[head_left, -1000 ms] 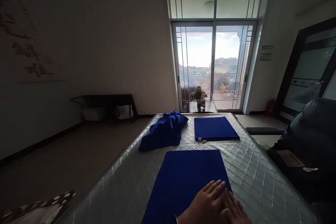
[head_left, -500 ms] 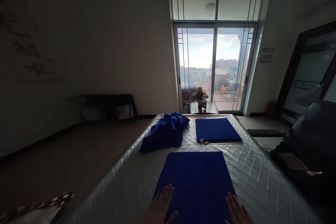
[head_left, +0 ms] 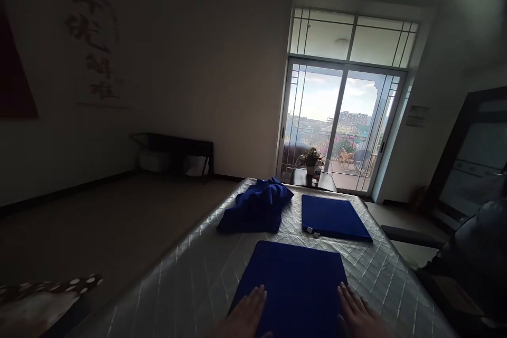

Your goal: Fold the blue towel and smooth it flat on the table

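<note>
Left hand has shifted left on blue pad, partly cropped

Dim room, bright glass doors

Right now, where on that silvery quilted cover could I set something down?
Bare cover lies either side of the near blue square, beyond the left hand and right hand. The far end is crowded: crumpled blue cloth and far blue square leave a narrow strip between.

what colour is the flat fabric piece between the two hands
The flat fabric piece is plain dark blue; the head view shows it.
</note>
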### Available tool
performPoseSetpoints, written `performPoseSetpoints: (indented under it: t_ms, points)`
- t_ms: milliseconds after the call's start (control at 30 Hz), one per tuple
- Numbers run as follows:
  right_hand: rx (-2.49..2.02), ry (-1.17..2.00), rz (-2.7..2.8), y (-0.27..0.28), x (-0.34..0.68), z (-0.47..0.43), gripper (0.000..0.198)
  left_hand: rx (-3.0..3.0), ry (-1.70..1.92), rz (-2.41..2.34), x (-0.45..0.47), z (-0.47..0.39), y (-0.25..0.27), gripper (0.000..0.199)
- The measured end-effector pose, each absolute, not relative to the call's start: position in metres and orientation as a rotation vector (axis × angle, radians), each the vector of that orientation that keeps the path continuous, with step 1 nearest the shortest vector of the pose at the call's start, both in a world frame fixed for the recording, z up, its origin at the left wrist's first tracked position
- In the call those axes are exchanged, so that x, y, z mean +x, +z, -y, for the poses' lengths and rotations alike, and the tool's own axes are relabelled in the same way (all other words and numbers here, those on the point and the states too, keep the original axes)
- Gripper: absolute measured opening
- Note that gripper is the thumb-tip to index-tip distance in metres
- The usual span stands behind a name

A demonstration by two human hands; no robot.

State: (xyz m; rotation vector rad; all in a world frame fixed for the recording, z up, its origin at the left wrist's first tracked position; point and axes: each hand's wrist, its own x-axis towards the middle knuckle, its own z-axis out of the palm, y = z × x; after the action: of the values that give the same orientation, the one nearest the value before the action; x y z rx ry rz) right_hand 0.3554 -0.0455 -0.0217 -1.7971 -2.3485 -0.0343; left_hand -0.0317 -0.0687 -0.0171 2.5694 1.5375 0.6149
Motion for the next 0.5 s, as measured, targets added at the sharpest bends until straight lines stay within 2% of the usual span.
performPoseSetpoints:
  t_ms: [100, 167, 233, 367, 500]
  points:
    - [-1.989, 0.021, 2.271, 0.018, 0.325, 0.013, 0.06, 2.578, 0.487, -1.366, 0.02, 0.056, 0.015, 0.061]
    - [-2.048, 0.047, 2.219, 0.025, 0.311, -0.004, 0.062, 2.557, 0.391, -1.279, 0.06, 0.045, 0.029, 0.062]
    - [-2.055, 0.046, 2.174, 0.018, 0.307, -0.017, 0.061, 2.568, 0.389, -1.202, 0.097, 0.032, 0.034, 0.057]
    - [-1.988, -0.053, 2.201, -0.012, 0.317, -0.03, 0.059, 2.615, 0.574, -1.154, 0.158, -0.004, 0.028, 0.033]
    - [-1.928, -0.104, 2.215, -0.024, 0.324, -0.032, 0.06, 2.569, 0.799, -1.297, 0.186, -0.043, 0.005, 0.04]
